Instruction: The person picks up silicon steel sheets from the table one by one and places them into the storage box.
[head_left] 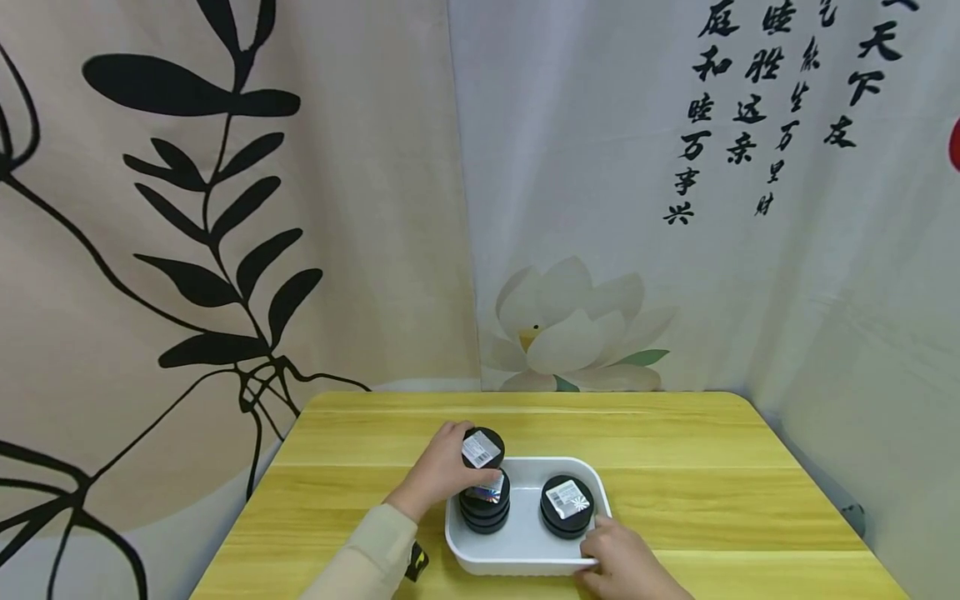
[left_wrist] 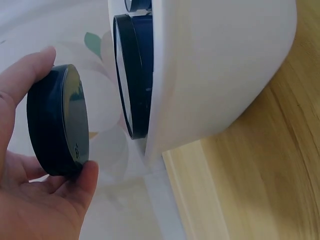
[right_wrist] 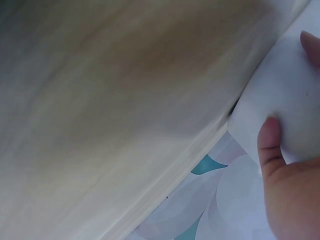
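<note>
My left hand [head_left: 442,467] pinches a flat round black container [head_left: 483,448] by its sides, a white barcode label on its face. It is held over the left part of a white bin [head_left: 532,565]. In the left wrist view the container [left_wrist: 57,120] shows a glossy face, apart from the bin. Below it a stack of similar black containers [head_left: 484,515] stands in the bin. Another stack [head_left: 567,508], its top label visible, sits on the right inside. My right hand [head_left: 626,557] grips the bin's front right corner; in the right wrist view its thumb [right_wrist: 270,137] lies against the white wall.
The bin stands on a yellow wood-grain table [head_left: 675,467]. A small black and yellow object [head_left: 417,562] lies by my left sleeve, partly hidden. Behind the table hang printed curtains [head_left: 375,208] with plant, lotus and writing designs.
</note>
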